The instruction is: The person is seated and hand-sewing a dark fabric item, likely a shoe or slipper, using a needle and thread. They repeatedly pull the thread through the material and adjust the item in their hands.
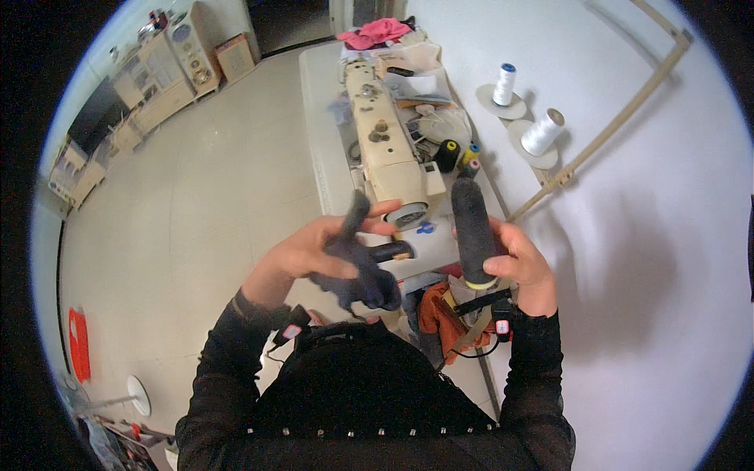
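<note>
My left hand (312, 247) grips a bunched dark glove-like cloth (359, 274) with finger-like parts sticking out, blurred at the edges. A short black cylindrical piece (390, 252) with a tan tip shows beside those fingers; whether it belongs to the cloth, I cannot tell. In my right hand (521, 265) is a tall dark grey, fuzzy cylinder (473, 229) with a pale yellow rim at its lower end, perhaps a cone of thread. The two held things are apart. Just beyond my hands stands a cream sewing machine (383, 141), its handwheel (406, 215) facing me.
Thread cones (447, 154) and a clear plastic bag (439, 126) crowd the machine's right side. Pink cloth (377, 34) lies at the table's far end. White spools (542, 132) sit on a wall-side stand (612, 118). Orange fabric (439, 315) hangs below my right hand.
</note>
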`<move>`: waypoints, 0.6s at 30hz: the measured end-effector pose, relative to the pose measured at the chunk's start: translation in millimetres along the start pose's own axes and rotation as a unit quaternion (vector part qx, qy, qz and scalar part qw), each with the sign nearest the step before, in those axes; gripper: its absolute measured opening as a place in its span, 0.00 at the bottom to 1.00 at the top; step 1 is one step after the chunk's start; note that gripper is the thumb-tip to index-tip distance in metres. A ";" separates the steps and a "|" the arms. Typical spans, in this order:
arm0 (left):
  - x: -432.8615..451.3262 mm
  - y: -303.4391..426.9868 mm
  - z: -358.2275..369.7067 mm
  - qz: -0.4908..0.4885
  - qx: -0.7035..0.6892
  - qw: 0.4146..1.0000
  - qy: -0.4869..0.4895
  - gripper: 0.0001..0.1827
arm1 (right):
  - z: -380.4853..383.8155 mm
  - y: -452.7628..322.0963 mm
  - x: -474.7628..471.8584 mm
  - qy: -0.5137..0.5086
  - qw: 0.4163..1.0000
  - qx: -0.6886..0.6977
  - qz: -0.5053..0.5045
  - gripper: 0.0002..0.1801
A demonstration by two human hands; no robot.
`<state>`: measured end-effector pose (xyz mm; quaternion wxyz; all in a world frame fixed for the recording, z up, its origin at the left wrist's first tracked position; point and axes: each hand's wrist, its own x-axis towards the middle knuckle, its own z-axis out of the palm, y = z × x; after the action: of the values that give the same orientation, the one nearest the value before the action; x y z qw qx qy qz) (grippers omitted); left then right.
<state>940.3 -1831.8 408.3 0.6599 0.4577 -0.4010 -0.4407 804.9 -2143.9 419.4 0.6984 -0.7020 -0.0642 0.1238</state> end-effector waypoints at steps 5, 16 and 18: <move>22.9 -4.3 15.6 -0.024 -0.074 0.994 -0.074 0.37 | 22.9 -8.9 15.8 -0.022 0.999 0.041 0.008 0.45; 12.8 -20.0 6.8 -0.050 -0.046 0.995 -0.079 0.37 | 20.7 -32.9 30.2 0.072 0.982 0.145 -0.093 0.47; 5.5 -19.3 -2.4 -0.049 -0.049 0.995 -0.069 0.37 | 14.8 -33.4 29.6 0.050 0.979 0.160 -0.118 0.46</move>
<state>940.0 -1840.2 389.9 0.6299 0.4120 -0.4011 -0.5221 832.2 -2121.3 450.3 0.8136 -0.5740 -0.0910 0.0144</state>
